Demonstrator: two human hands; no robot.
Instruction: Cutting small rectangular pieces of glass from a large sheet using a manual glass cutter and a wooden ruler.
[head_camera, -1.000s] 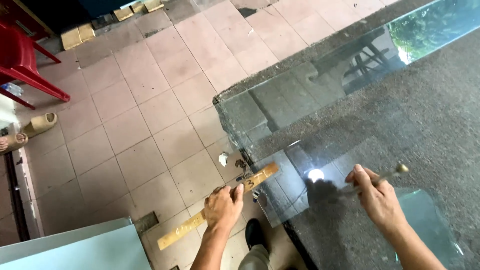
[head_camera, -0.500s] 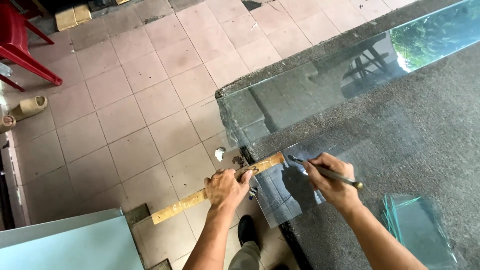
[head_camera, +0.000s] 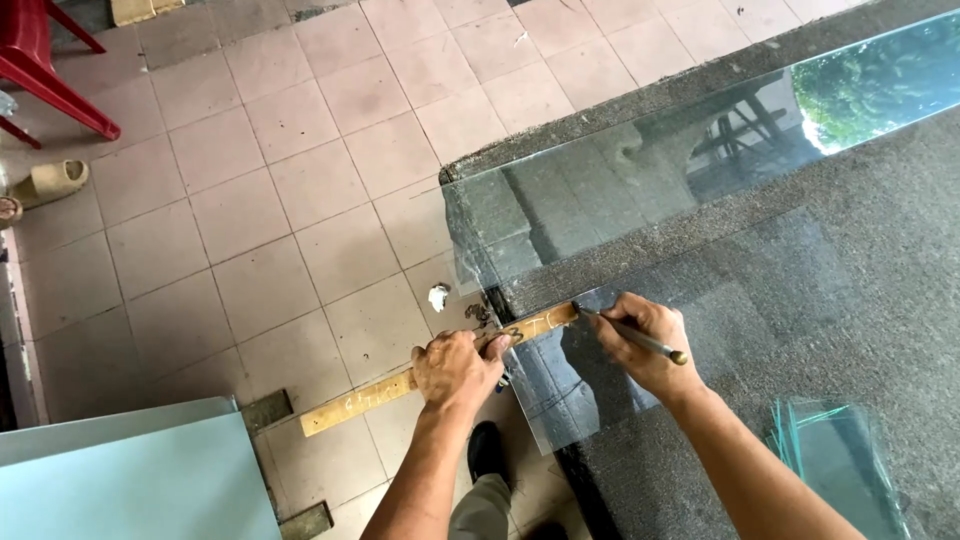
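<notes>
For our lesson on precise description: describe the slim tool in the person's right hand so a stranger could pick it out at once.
Start at the dark carpeted table with the glass sheet on it. At its near corner, the right hand holds a thin pen-like cutter, tip against the wooden ruler. Unlike the flat yellow ruler, it is dark, round and brass-ended.

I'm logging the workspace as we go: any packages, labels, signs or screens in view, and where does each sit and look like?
No packages, signs or screens in view.
Wooden straightedge: a long tan strip with faint handwritten marks, lying across the near edge of the glass sheet, pinned by the left hand.
Glass cutter: a slim dark tool with a brass end, unlabelled, in the right hand, tip at the straightedge.
</notes>
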